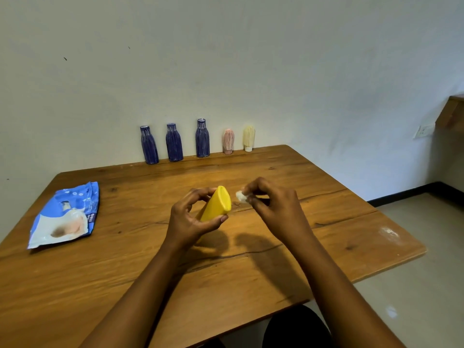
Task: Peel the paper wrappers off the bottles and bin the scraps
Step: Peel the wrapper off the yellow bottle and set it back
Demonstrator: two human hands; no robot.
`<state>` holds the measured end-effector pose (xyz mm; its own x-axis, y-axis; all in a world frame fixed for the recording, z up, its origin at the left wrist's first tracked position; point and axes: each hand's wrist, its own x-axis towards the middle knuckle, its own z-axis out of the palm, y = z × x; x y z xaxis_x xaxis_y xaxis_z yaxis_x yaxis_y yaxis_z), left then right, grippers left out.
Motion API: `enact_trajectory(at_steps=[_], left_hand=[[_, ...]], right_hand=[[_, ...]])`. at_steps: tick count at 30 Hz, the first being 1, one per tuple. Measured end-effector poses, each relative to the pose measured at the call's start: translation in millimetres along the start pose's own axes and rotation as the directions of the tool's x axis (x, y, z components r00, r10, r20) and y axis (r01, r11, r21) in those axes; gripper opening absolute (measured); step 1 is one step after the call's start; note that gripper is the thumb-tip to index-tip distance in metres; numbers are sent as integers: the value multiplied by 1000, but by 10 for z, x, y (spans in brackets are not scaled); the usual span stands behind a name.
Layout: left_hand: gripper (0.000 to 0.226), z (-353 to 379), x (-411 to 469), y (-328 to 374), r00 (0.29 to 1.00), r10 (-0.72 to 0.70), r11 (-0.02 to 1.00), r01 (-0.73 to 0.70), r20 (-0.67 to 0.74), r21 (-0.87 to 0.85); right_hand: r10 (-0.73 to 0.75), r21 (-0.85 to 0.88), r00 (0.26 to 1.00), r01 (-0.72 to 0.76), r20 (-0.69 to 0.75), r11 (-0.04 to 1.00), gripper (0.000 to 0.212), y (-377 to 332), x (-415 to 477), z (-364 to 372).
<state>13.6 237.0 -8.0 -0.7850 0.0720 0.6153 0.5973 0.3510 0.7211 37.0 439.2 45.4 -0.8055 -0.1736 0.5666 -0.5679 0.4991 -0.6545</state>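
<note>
Above mid-desk, yellow bottle (216, 204): smooth plastic, oval base toward the camera, lifted off the wood. Left hand (187, 219) holds it, fingers (200, 193) and thumb curled round the body; neck end hidden behind the palm. Right hand (273, 204) just beside it, fingers (254, 188) pinching a small crumpled white paper scrap (241, 197).

Desk (251, 272): brown planks, grained, cracked, pale smudge near the right edge. Blue-and-white pouch (65, 214) lies flat at far left; print too blurred to read.

Back edge, against the whitish wall (301, 71): three blue bottles (174, 143), pink bottle (228, 141), cream bottle (249, 138), all upright, streaky surfaces. Pale glossy floor (414, 285) at right.
</note>
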Motion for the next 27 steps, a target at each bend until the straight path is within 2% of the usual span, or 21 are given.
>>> enact_trajectory(at_steps=[2, 7, 12, 14, 16, 18, 20, 22, 24, 27], left_hand=[[55, 13, -11, -7, 999, 20, 1000, -20, 32, -10], [51, 2, -19, -67, 1000, 16, 1000, -16, 21, -2], [53, 29, -24, -61, 998, 44, 999, -45, 49, 29], [53, 17, -22, -58, 999, 27, 999, -28, 36, 27], [53, -16, -9, -66, 1000, 6, 1000, -6, 0, 16], [53, -14, -6, -59, 1000, -7, 1000, 7, -4, 16], [54, 21, -12, -45, 999, -2, 1000, 2, 36, 2], [56, 49, -33, -56, 998, 13, 1000, -13, 64, -15], [56, 56, -47, -72, 998, 21, 1000, -19, 60, -19], [55, 55, -48, -58, 998, 7, 1000, -6, 55, -9]], right_hand=[[16, 66, 999, -14, -32, 998, 18, -68, 166, 98], [-56, 58, 995, 51, 84, 997, 30, -97, 197, 291], [-77, 22, 997, 77, 22, 997, 28, -39, -120, 254], [-50, 23, 995, 48, 86, 999, 25, -39, -206, 191], [3, -52, 990, 5, 142, 999, 23, -19, -189, 110], [53, -76, 998, -50, 40, 996, 21, 12, -64, 74], [117, 39, 992, -115, -43, 993, 22, -10, 115, 112], [164, 123, 986, -166, 22, 978, 23, -66, 272, 214], [162, 118, 982, -174, 98, 978, 24, -74, 309, 285], [158, 125, 985, -165, 64, 978, 24, -19, 204, 264]])
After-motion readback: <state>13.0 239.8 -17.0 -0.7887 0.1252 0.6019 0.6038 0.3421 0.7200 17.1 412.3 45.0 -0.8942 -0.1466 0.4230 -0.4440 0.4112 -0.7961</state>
